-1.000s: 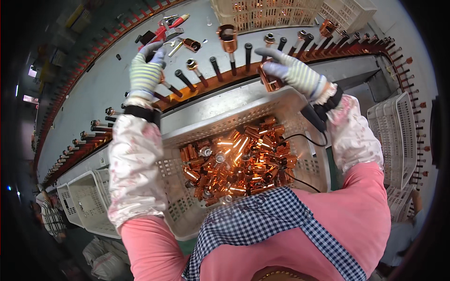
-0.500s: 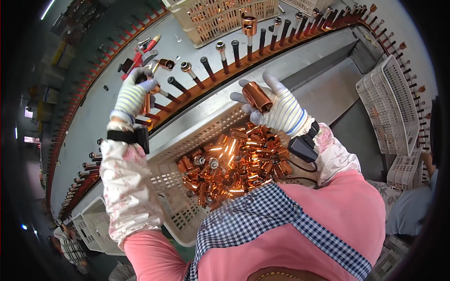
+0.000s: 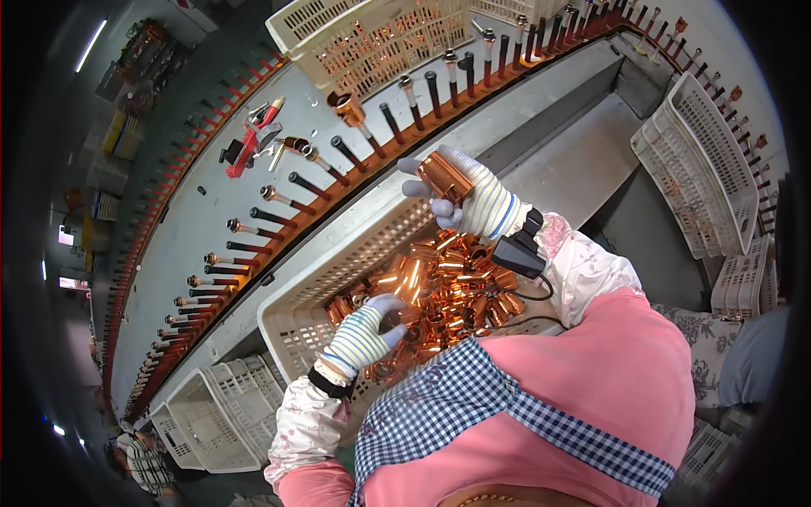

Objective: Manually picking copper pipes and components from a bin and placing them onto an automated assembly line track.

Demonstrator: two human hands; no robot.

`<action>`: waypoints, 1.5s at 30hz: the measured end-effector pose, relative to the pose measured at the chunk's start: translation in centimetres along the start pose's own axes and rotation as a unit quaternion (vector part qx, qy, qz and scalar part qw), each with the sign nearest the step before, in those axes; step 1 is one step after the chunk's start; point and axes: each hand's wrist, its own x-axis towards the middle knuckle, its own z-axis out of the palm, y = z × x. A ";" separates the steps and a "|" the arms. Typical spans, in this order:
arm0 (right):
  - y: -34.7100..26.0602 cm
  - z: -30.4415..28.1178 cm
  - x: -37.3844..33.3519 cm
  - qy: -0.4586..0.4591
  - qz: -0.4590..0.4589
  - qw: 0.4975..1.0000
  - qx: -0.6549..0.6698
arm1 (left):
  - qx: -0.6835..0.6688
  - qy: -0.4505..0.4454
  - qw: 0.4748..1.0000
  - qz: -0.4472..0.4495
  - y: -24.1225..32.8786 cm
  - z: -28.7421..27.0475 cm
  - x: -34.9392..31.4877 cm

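Note:
In my right hand point(image 3: 481, 196) is a short, shiny copper tube fitting point(image 3: 445, 177), gripped by gloved fingers above the far edge of a white basket point(image 3: 283, 308). Lower and to the left, my left hand point(image 3: 363, 336) reaches into that basket, thumb and fingers apart around the edge of the pile of copper fittings point(image 3: 448, 283). Blur hides whether its fingertips touch a piece. Both hands wear striped knit gloves. Beyond them, a curved row of dark upright pins point(image 3: 346, 154) runs along the bench; one carries a larger copper fitting point(image 3: 346, 110).
A red-handled tool point(image 3: 245, 152) lies on the grey bench point(image 3: 190, 220) behind the pins. Another basket of copper parts point(image 3: 372, 51) stands at the back. White baskets stand at right point(image 3: 697, 169) and lower left point(image 3: 224, 414). A cable point(image 3: 536, 296) hangs from my right wrist.
My left hand has come away from the pins, down and right into the basket. My right hand still holds its fitting, slightly farther left. The pins appear shifted leftward along the bench.

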 end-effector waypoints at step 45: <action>1.4 -0.3 0.6 0.109 -0.049 0.983 -0.136 | -0.588 0.243 0.772 0.009 7.3 -4.8 8.5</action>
